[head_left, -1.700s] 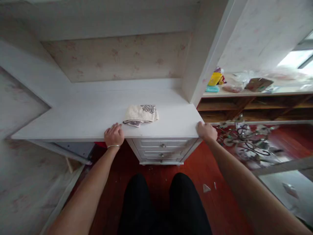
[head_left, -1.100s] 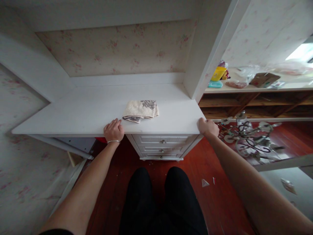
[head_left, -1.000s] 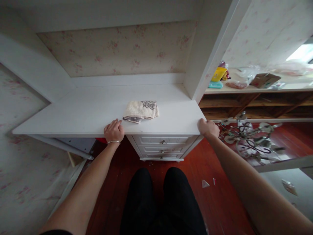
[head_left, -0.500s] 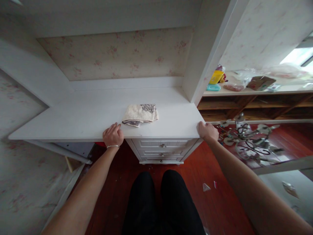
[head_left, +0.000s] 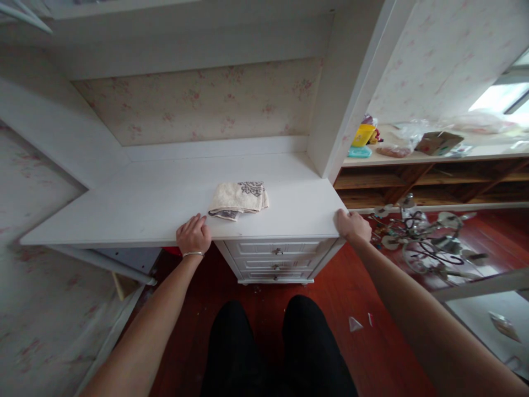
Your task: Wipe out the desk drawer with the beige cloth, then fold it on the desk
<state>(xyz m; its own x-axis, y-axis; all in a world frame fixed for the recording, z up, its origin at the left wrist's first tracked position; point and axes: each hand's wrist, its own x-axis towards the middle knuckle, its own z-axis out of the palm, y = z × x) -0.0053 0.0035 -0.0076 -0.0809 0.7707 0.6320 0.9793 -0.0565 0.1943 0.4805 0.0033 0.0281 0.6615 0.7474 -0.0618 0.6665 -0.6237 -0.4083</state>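
A white desk (head_left: 165,209) spans the view, with a stack of drawers (head_left: 273,259) under its right half. My left hand (head_left: 193,234) grips the front edge left of the drawers, fingers on the top and a bracelet at the wrist. At the right front corner my right hand (head_left: 353,225) is wrapped round the edge, its fingertips partly hidden. Between the hands, nearer the left one, lies a folded cream towel (head_left: 238,199) with a dark pattern; neither hand touches it.
A chandelier (head_left: 430,237) lies on the red wooden floor (head_left: 330,303) to the right. Behind it, a low wooden shelf (head_left: 372,181) carries a yellow container (head_left: 363,135), a cardboard box (head_left: 438,143) and plastic bags. A hutch panel (head_left: 347,94) rises from the desk's right rear.
The view has tilted up a little, so the desk and both hands appear slightly lower. My legs have moved a bit apart. Both hands keep their hold on the desk edge.
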